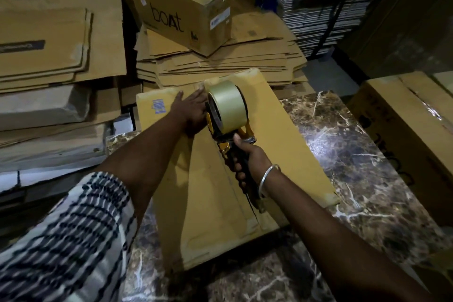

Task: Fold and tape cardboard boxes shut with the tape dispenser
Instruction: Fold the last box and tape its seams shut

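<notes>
A closed brown cardboard box (pixel 282 144) lies on a dark marble table (pixel 362 159), its top flaps meeting along a centre seam. My left hand (pixel 190 111) presses flat on the far part of the box top, fingers straight, right beside the tape roll. My right hand (pixel 247 162) grips the handle of a yellow and black tape dispenser (pixel 226 115), whose roll of clear tape stands over the seam near the box's far end. A strip of tape runs along the seam toward me.
A taped box printed "boAt" (pixel 181 5) sits on a stack of flattened cartons (pixel 220 61) behind. More flat cardboard (pixel 49 39) is piled at the left. Another carton (pixel 404 125) stands at the right. Shelving fills the back right.
</notes>
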The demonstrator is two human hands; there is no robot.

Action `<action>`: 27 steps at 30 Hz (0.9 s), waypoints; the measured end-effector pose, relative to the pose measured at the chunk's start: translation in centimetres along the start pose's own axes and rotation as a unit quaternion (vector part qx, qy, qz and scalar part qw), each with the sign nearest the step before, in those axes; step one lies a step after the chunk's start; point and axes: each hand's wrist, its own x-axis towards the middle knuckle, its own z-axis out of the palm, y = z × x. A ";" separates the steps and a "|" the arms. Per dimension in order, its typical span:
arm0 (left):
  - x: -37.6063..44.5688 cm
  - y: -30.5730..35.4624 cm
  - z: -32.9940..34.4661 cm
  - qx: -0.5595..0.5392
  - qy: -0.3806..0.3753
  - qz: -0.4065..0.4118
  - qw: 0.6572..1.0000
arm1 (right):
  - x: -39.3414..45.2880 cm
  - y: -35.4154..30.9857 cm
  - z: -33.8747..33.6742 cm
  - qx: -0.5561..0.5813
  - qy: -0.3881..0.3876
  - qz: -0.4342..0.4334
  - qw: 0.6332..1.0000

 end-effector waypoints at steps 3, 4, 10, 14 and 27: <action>-0.5 0.0 0.3 0.002 0.028 0.012 1.000 | -0.8 1.0 -0.8 0.029 -0.013 0.011 0.999; -0.7 0.0 0.3 0.002 0.035 0.018 0.999 | -1.4 1.7 -1.2 0.029 -0.018 0.013 0.999; -0.8 0.0 1.1 -0.036 0.067 0.020 0.997 | -5.3 5.7 -3.1 0.034 -0.029 0.010 0.999; -0.9 0.8 1.0 -0.021 0.093 -0.002 0.995 | -5.2 6.1 -2.8 0.008 -0.004 -0.013 1.000; -6.2 4.8 2.0 -0.014 0.049 0.058 0.997 | -5.6 5.5 -2.5 -0.010 0.001 -0.014 1.000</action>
